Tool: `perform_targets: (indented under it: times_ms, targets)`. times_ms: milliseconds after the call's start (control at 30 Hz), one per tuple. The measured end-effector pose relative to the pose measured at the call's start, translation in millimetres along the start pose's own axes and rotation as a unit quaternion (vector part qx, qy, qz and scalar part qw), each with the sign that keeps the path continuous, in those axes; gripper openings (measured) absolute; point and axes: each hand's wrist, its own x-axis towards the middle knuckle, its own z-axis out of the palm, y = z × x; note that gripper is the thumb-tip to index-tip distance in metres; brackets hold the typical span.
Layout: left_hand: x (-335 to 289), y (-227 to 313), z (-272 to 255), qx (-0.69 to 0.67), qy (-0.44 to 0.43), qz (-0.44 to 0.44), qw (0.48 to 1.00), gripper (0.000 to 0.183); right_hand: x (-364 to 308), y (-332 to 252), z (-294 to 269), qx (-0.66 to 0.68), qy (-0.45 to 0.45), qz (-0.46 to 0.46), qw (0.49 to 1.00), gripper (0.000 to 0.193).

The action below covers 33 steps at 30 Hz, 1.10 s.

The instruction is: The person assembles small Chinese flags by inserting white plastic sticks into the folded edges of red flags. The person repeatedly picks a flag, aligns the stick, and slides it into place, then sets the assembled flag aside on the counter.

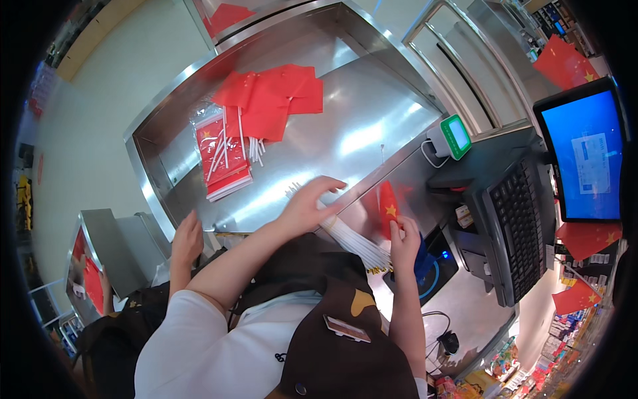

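My right hand (405, 243) pinches a small red flag (388, 210) with a yellow star, upright above the counter edge. My left hand (311, 205) is open, thumb and fingers apart, beside the upper ends of a bundle of white sticks (355, 241). Whether it touches them I cannot tell. The sticks have gold-coloured tips and slant between my two hands. Farther off, in the steel tray counter (359, 100), a loose pile of red flags (272, 100) overlaps a clear-wrapped pack of flags with white sticks (222, 156).
Right of me are a keyboard (522, 223), a blue-lit monitor (585, 156) and a small green-framed display (456, 137). A black pad with a blue light ring (428, 276) lies near my right wrist. At left are a co-worker's hand (187, 239) and another hand (105, 292) beside red flags.
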Motion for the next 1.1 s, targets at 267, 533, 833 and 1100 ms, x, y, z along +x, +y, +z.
perform_targets:
  times_ms: [267,533,833,1100]
  targets:
    - [7,62,47,-0.258,-0.086,-0.157,0.949,0.033,-21,-49,-1,0.314,-0.026,0.123,0.941,0.012]
    - [29,82,21,0.153,-0.142,0.149,0.967,0.013,-16,-106,-45,0.075,0.100,-0.055,0.991,0.048]
    - [36,111,11,0.408,-0.179,0.288,0.848,0.011,-8,-131,-62,-0.118,-0.013,-0.127,0.985,0.015]
    - [33,105,32,0.394,-0.092,0.373,0.835,0.009,-20,-118,-45,-0.004,0.017,-0.017,1.000,0.012]
